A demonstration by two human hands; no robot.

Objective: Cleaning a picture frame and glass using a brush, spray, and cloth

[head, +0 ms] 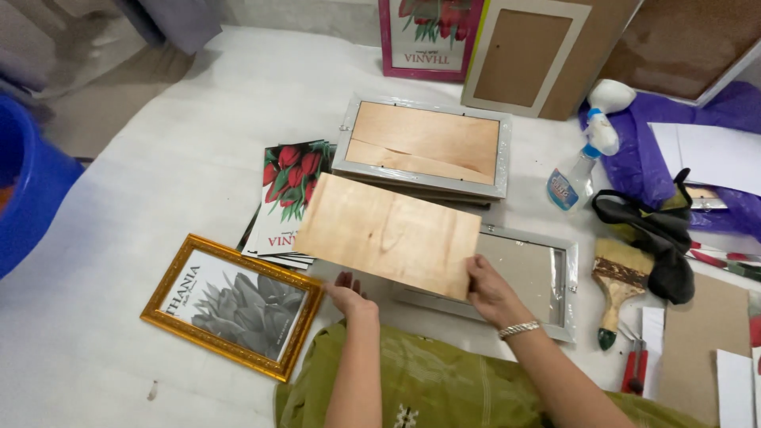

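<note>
Both hands, left hand (346, 292) and right hand (489, 289), grip one wooden backing board (388, 234) by its near edge, over one silver frame (555, 305). One gold frame (231, 304) lies left; one brush (618, 289) and one spray bottle (583, 162) right.

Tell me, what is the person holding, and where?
A thin wooden board, held by its near edge: right hand at the right corner, left hand under the left.
</note>
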